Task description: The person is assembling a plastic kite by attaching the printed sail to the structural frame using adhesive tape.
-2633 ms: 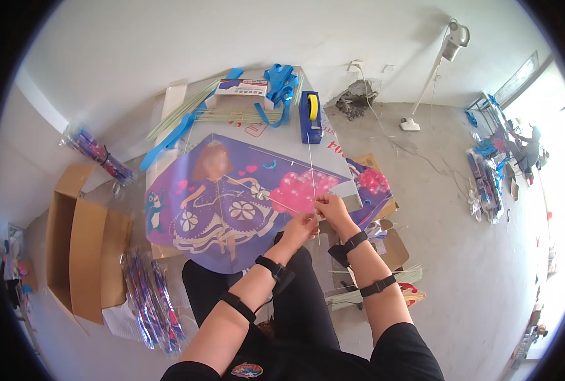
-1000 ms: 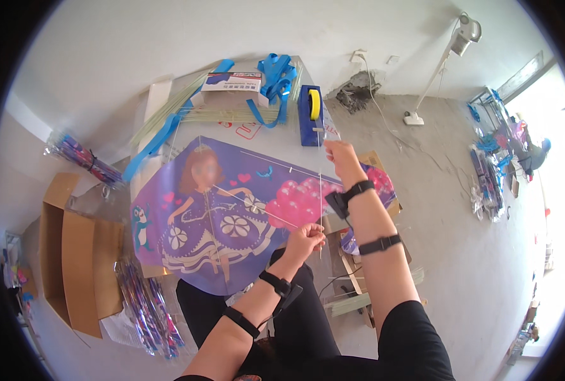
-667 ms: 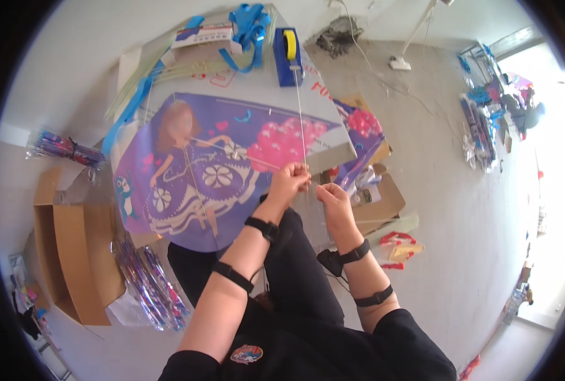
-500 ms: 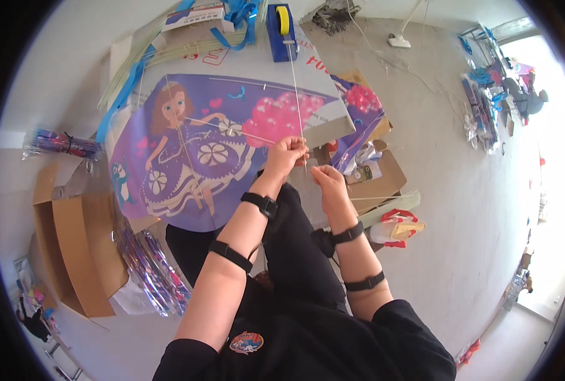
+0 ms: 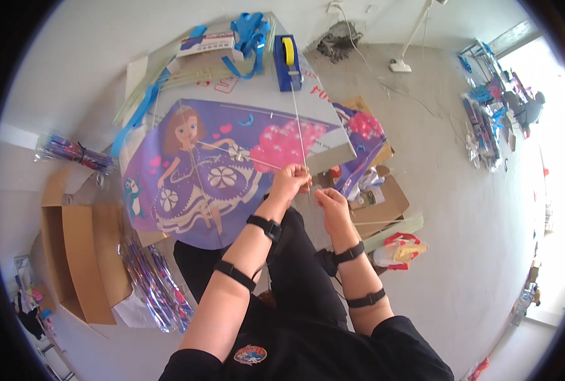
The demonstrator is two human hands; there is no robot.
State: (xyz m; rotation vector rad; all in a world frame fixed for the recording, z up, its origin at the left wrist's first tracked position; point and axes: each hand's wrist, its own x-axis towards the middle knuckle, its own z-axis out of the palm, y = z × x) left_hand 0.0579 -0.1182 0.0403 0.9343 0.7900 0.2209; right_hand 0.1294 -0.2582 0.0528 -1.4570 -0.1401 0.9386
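A purple kite (image 5: 212,171) printed with a cartoon girl in a wide dress lies on the table in front of me. A thin pale rod (image 5: 297,124) runs from the blue tape dispenser (image 5: 287,56) down to my hands. My left hand (image 5: 290,181) pinches the rod's near end at the kite's lower right edge. My right hand (image 5: 330,204) is just beside it, fingers pinched on the same rod end or a thread; which one is too small to tell.
An open cardboard box (image 5: 79,254) stands at my left, with bundles of wrapped kites (image 5: 152,286) beside it. Blue ribbon (image 5: 247,35) and thin rods lie at the table's far end. Flattened cardboard (image 5: 384,203) and packets sit on the floor to my right.
My right hand came back from reaching toward the tape dispenser and now meets my left hand at the kite's edge. The view shifted as my head moved.
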